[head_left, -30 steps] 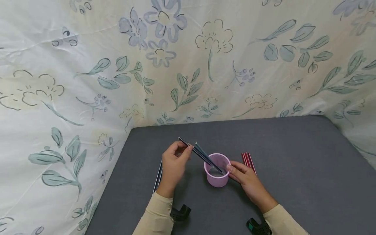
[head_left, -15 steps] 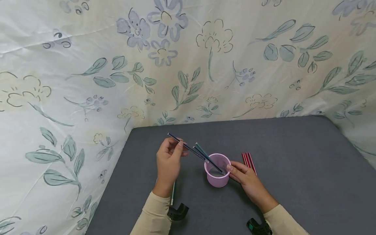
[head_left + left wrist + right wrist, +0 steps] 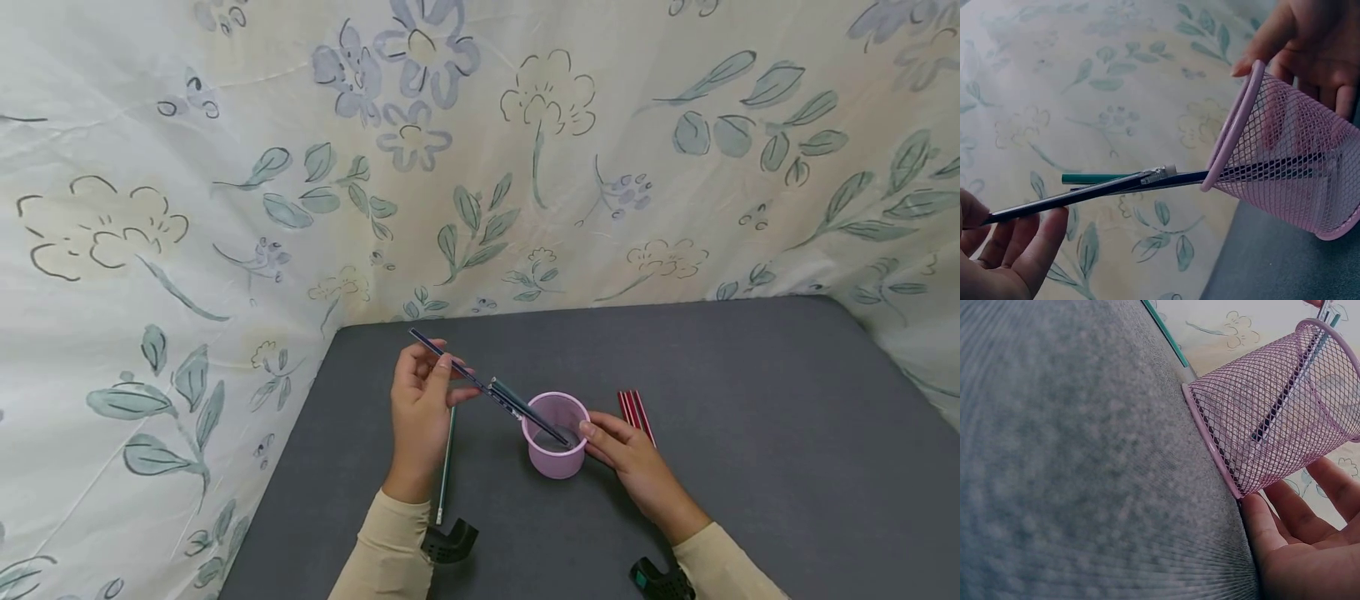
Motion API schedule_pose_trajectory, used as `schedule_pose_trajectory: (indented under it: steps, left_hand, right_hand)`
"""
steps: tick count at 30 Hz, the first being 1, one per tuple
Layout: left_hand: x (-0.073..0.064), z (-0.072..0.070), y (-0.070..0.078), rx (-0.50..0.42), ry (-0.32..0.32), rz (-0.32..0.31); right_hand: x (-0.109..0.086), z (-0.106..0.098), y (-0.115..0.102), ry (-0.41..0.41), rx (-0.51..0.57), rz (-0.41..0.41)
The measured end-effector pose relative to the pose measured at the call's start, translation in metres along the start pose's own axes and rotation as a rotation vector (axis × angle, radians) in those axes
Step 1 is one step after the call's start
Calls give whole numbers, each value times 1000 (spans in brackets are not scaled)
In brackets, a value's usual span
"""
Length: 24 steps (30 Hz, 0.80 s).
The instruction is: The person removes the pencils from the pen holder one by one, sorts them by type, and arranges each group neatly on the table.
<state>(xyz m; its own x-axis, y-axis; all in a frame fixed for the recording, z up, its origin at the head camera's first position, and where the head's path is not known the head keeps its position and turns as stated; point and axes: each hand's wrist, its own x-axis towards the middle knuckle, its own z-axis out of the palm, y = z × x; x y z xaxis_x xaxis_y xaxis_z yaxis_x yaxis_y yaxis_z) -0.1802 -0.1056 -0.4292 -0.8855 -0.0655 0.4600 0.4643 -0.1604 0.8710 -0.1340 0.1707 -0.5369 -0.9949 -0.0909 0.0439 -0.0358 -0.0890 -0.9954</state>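
My left hand [image 3: 423,408] pinches a dark blue pencil [image 3: 1085,195] between thumb and fingers. The pencil slants down to the right, its white eraser end just outside the rim of a pink mesh pen cup [image 3: 555,462]. Inside the cup lean a green pencil [image 3: 1100,179] and a dark pencil [image 3: 1185,179], their upper ends sticking out towards the left hand. My right hand [image 3: 637,467] holds the cup from its right side, thumb at the rim and fingers along the mesh. In the right wrist view, the cup's base [image 3: 1213,447] sits at the grey tabletop.
A green pencil [image 3: 447,467] lies on the grey table [image 3: 750,417] beside the left wrist. Red pencils [image 3: 636,410] lie behind the right hand. Black wrist cameras [image 3: 450,543] hang below both wrists. A flowered cloth [image 3: 562,167] rises behind the table.
My left hand has moved left and slightly up, drawing the dark blue pencil's eraser end back from the cup. The green pencil on the table has come into view. Right hand and cup stay put.
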Motion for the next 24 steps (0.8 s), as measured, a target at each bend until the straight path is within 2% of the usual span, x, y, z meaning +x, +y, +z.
schedule_pose_trajectory:
  steps: [4,7,15,24]
  left_hand:
    - [1,-1,3,-16,-6,-31]
    - [2,-1,5,13,-2,-47]
    - [3,-6,7,71,27,-49]
    - [1,-10,2,76,41,-72]
  right_hand:
    - [1,-1,-1,3,-3,6]
    - [2,-1,-2,6,-8,15]
    - [2,-2,-2,3,-15,24]
    - [2,-3,0,0,-13,6]
